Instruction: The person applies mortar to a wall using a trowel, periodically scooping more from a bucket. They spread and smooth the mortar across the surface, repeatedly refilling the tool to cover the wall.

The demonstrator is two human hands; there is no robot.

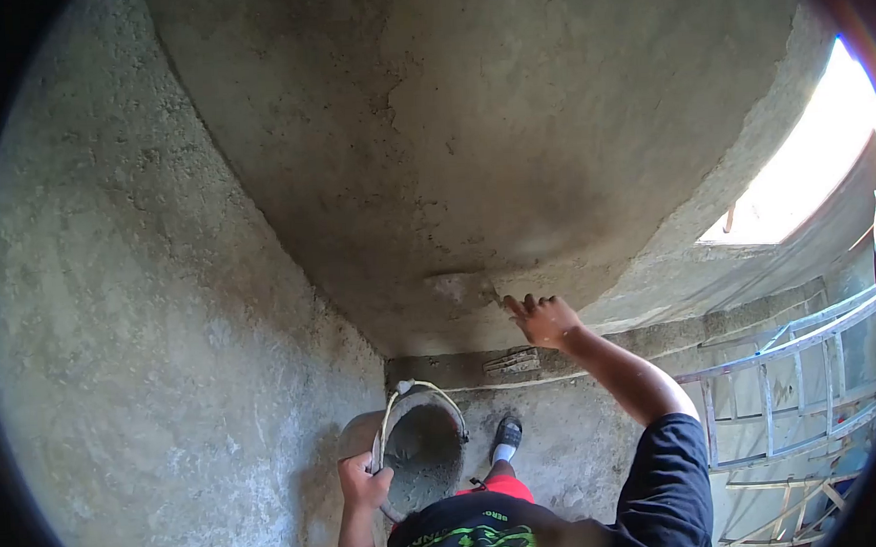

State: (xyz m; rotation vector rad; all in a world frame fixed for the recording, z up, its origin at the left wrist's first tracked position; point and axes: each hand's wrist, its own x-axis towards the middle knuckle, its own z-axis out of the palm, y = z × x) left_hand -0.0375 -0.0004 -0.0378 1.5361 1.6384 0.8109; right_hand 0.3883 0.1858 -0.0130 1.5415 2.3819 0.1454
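Note:
My left hand (365, 484) is closed on the rim or handle side of a bucket (367, 433) at the lower middle. Grey wet mortar (423, 452) lies inside the bucket, and its pale handle arches over the opening. Stretched out to the right of centre, my right hand (546, 321) is closed on the handle of a trowel (488, 291). The trowel's blade is against the rough grey wall (444, 175), beside a damp, darker patch; its outline is hard to make out.
Another rough wall (147, 316) rises on the left. A bright opening (805, 169) is at the upper right. Metal ladder-like frames (766, 386) stand at the right. A flat slatted piece (511, 361) lies at the wall's foot, near my sandalled foot (506, 435).

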